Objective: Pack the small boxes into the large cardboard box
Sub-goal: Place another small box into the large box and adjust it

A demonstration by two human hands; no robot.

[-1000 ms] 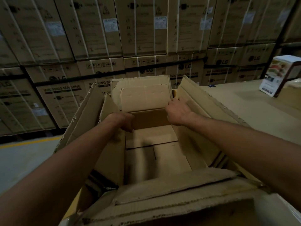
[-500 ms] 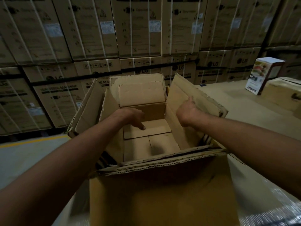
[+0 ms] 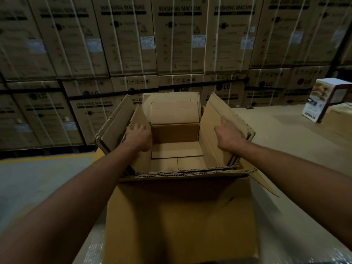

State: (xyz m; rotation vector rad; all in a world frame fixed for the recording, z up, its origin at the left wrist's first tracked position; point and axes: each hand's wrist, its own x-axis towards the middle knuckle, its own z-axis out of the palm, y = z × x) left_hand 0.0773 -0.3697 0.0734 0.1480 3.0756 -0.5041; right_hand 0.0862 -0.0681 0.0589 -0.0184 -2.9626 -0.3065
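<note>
Opening stage: left hand (image 3: 138, 137) and right hand (image 3: 228, 136), fingers flat, holding nothing, press the side flaps (image 3: 226, 111) of the cardboard box (image 3: 179, 216) outward. Next, probably, fetch the small box (image 3: 320, 100) standing well apart.

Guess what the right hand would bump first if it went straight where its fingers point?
Probably the right flap of the large cardboard box: the right hand points at that raised flap and seems to touch it, though depth is unclear.
</note>
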